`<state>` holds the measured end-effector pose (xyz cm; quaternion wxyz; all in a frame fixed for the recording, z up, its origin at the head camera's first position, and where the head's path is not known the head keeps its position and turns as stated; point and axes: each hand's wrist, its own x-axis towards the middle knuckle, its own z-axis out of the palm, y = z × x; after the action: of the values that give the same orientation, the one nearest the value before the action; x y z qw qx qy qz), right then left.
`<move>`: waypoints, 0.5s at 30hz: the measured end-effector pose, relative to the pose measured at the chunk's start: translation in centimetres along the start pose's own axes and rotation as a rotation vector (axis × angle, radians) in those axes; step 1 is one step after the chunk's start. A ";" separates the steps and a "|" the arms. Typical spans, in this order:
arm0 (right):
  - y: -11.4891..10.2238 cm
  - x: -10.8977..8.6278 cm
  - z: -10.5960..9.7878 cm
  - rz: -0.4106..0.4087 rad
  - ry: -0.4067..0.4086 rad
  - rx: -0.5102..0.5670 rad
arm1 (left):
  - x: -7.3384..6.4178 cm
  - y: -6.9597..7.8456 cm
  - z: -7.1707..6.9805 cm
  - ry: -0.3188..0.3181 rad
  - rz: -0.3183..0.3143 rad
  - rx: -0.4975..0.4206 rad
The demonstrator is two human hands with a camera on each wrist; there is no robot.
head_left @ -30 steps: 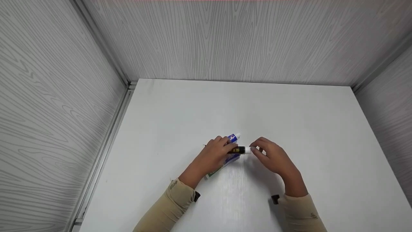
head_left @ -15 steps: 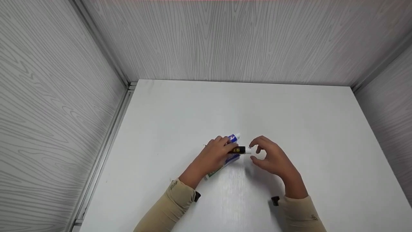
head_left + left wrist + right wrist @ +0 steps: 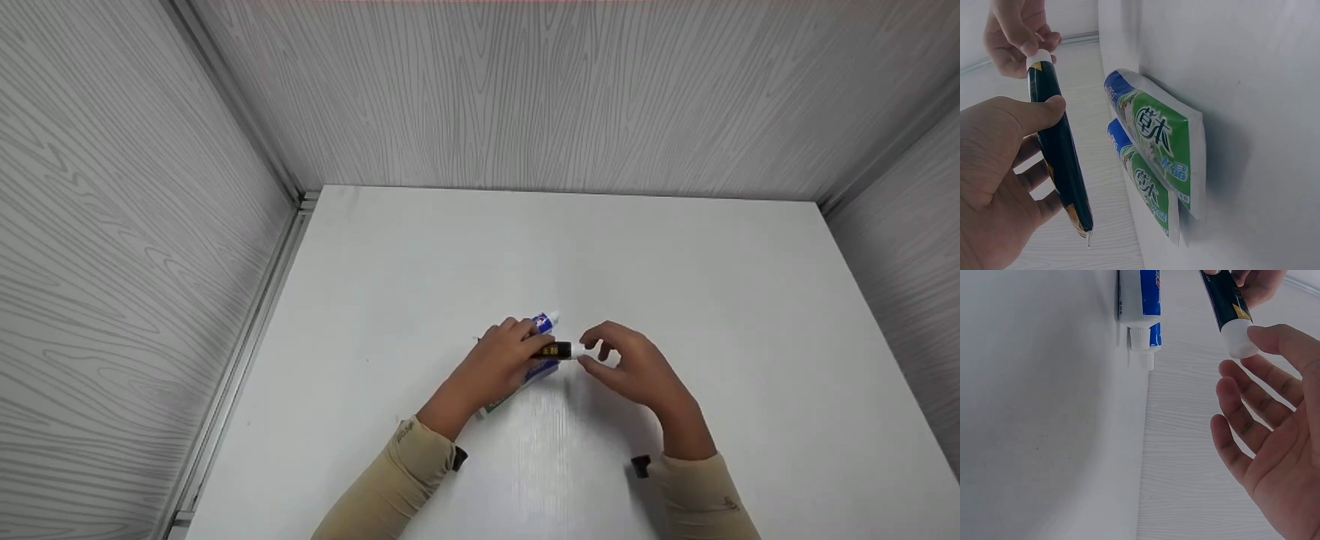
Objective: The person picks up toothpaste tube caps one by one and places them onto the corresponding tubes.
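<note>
My left hand [image 3: 491, 364] grips a dark toothpaste tube [image 3: 1053, 132] with gold patches, thumb on one side and fingers on the other. Its white cap [image 3: 1235, 337] points right, toward my right hand [image 3: 634, 367]. There my thumb and index finger pinch the cap, while the other fingers stay loosely bent away from it. Under the left hand, two blue, green and white toothpaste tubes lie on the table side by side: one tube [image 3: 1157, 129] and its neighbour [image 3: 1143, 185]. In the head view the left hand hides much of them.
The white table [image 3: 420, 255] is bounded by a wood-grain panel [image 3: 517, 90] at the back and another panel [image 3: 127, 262] on the left. A metal frame rail [image 3: 240, 367] runs along the table's left edge.
My right thumb and index finger spread apart off the cap half a second ago and are now back around it. The left hand and the tubes stay in place.
</note>
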<state>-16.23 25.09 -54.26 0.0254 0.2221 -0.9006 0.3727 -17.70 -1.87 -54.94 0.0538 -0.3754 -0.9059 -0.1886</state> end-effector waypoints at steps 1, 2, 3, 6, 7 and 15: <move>0.0 0.0 0.0 0.016 -0.002 -0.006 | 0.0 0.0 0.0 -0.002 -0.002 0.000; 0.0 0.0 0.0 0.034 -0.007 -0.012 | 0.0 0.0 0.0 -0.005 -0.004 0.000; 0.1 0.0 0.0 0.052 -0.013 -0.016 | 0.0 0.0 0.0 -0.006 -0.006 0.000; 0.2 0.1 0.1 0.098 -0.028 -0.025 | 0.0 0.0 0.0 -0.007 -0.011 0.001; 0.2 0.1 0.2 0.113 -0.031 -0.027 | 0.0 0.0 0.0 -0.005 -0.011 0.000; 0.2 -0.1 0.0 0.146 0.001 -0.023 | 0.1 0.0 -0.2 -0.003 -0.014 0.000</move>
<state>-16.22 25.26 -54.39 0.0011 0.1553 -0.9187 0.3631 -17.78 -1.92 -54.75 0.0512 -0.3695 -0.9085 -0.1886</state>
